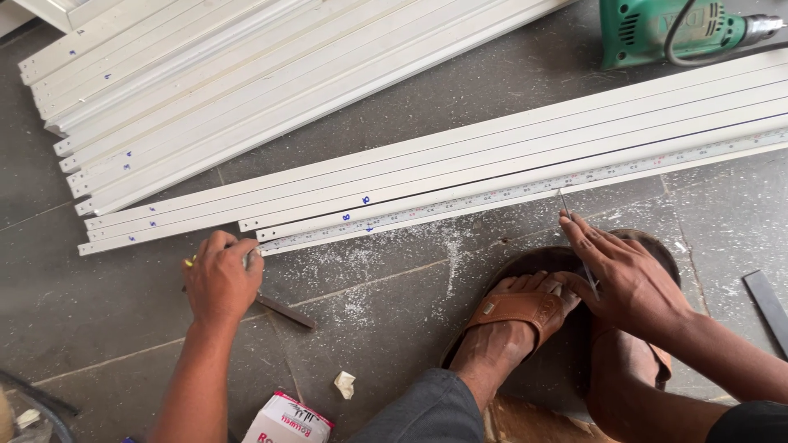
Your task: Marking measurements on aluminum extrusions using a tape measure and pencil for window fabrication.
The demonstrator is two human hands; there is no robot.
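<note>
The left hand closes over the end of a long steel measuring tape, pinning it flush with the end of the nearest white plastic trunking strip. The right hand pinches a thin pencil, tip at the tape's edge, seemingly to mark a length. A green electric drill lies beyond on the grey stone floor.

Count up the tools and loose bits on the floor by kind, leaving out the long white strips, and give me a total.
Green power drill: 1
Measuring tape laid along a strip: 1
Marking tool in the right hand: 1
Flat dark bars: 2
Small carton: 1
Crumpled paper scrap: 1
Total: 7
The left hand pins the tape's end.
</note>
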